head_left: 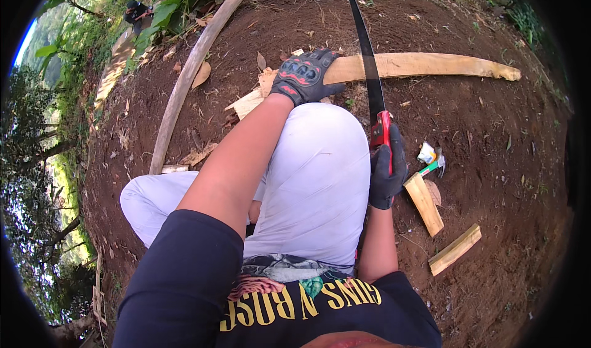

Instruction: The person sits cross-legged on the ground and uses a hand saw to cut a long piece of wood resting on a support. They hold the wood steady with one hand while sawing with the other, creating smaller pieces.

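Observation:
A long wooden plank [440,65] lies crosswise over the ground in front of my raised knee. My left hand [303,75], in a black glove with red trim, is clamped over the plank's left end, its fingers curled at the far edge. My right hand [389,170], gloved too, is closed around the red handle of a handsaw [373,89]. The dark saw blade points away from me and crosses the plank to the right of my left hand. Whether its teeth have cut into the wood cannot be made out.
A long pole [192,71] slants across the ground at left. Split wood scraps [247,103] sit beneath my left wrist. At right are two cut wood pieces [425,205], a green-handled hammer [429,168] and a small white packet [426,153]. Another person [136,15] is far left.

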Motion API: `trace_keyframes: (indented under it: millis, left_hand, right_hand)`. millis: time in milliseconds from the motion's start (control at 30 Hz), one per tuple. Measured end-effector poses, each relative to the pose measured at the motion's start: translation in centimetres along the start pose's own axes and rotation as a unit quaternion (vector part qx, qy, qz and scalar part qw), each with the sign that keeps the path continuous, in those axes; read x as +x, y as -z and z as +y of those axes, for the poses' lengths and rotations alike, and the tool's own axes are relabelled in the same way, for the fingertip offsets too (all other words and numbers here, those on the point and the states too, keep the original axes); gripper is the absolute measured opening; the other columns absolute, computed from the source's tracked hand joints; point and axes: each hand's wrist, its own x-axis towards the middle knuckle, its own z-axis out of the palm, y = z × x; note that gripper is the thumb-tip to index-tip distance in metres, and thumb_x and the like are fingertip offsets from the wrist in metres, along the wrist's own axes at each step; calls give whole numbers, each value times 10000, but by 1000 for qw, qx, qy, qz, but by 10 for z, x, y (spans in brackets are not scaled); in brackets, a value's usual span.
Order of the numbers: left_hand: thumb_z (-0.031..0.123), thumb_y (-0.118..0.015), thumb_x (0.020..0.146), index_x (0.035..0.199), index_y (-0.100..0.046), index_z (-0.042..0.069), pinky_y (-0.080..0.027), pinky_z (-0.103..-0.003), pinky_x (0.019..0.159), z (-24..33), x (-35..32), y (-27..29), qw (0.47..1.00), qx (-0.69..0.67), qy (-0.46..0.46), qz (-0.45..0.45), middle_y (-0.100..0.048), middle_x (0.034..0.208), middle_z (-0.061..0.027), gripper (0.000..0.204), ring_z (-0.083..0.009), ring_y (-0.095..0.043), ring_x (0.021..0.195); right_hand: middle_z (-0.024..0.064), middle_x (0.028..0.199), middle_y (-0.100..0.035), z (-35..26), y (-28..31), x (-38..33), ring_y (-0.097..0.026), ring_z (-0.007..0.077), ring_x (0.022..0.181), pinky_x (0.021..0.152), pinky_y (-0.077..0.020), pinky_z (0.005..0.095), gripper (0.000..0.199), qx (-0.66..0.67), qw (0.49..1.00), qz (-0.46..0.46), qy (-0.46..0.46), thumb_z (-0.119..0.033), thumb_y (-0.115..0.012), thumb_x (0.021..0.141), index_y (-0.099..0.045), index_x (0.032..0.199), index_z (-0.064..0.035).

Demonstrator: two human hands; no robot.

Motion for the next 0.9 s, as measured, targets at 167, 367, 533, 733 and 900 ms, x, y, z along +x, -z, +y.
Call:
trace_keyframes:
  millis: [167, 367, 533, 733, 900]
  left_hand:
    - [735, -689, 938, 1637, -499, 195, -408, -516, 1263, 1, 2, -4, 1000, -24, 6, -11, -514, 1673, -128, 904, -337, -520, 1523]
    - [715, -702, 930, 1619, -513, 177, -449, -503, 1228, -1, 2, -2, 1000, -13, 0, -9, -551, 1627, -132, 895, -334, -572, 1466]
    - [726, -703, 922, 1582, -544, 145, -501, -491, 1180, -6, 2, -12, 999, -3, -15, 39, -589, 1571, -137, 893, -332, -623, 1404]
    - [733, -681, 938, 1649, -484, 177, -440, -511, 1241, 2, 1, 1, 999, -8, 13, -34, -502, 1686, -133, 924, -347, -560, 1483]
    - [745, -670, 939, 1644, -492, 179, -440, -500, 1246, -2, 1, 1, 1000, -17, 7, -23, -504, 1684, -135, 921, -359, -552, 1490]
  right_hand:
    - [262, 1515, -657, 13, -4, -5, -669, 361, 1363, 1151, -512, 461, 490, 34, 999, 21, 7, -104, -543, 1071, -604, 1525, 72]
    - [265, 1506, -657, 15, 9, -20, -657, 359, 1356, 1139, -507, 467, 510, 23, 999, 14, 41, -138, -544, 1069, -594, 1527, 82]
    - [250, 1374, -738, 16, 16, -21, -751, 262, 1110, 933, -588, 385, 512, 35, 998, 29, 38, -129, -595, 1033, -630, 1506, 63]
    - [269, 1389, -721, 28, 27, -45, -731, 284, 1179, 1000, -578, 419, 521, -14, 999, 30, 23, -126, -578, 1039, -608, 1517, 79]
    - [278, 1484, -666, 14, 26, -37, -677, 336, 1325, 1122, -524, 461, 529, 67, 996, 55, -16, -156, -529, 1070, -581, 1531, 99]
